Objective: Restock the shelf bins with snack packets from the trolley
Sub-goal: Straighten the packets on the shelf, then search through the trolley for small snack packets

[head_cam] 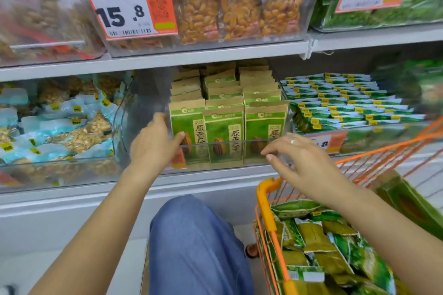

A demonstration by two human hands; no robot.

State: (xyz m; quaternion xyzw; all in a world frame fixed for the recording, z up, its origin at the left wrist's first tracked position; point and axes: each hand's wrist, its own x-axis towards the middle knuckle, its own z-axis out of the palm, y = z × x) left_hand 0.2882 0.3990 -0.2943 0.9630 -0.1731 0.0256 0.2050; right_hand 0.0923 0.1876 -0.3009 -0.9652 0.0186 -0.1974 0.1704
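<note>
While the left hand (153, 141) grips the left front corner of the clear acrylic bin (148, 103), fingers hooked over its wall and thumb laid along the front lip, the bin is probably being steadied or drawn forward for access. Kraft-and-green seed packets (224, 136) stand upright in three rows inside it, faces toward the front edge, already filling it nearly to the lip. The right hand (304, 163) hovers just in front of the bin's right front corner, palm down, fingers spread and slightly bent, holding nothing; whether the fingertips touch the lip cannot be determined. Loose green snack packets (335, 251) lie heaped in the orange trolley (266, 201) below the right forearm, near the shelf's lower edge.
</note>
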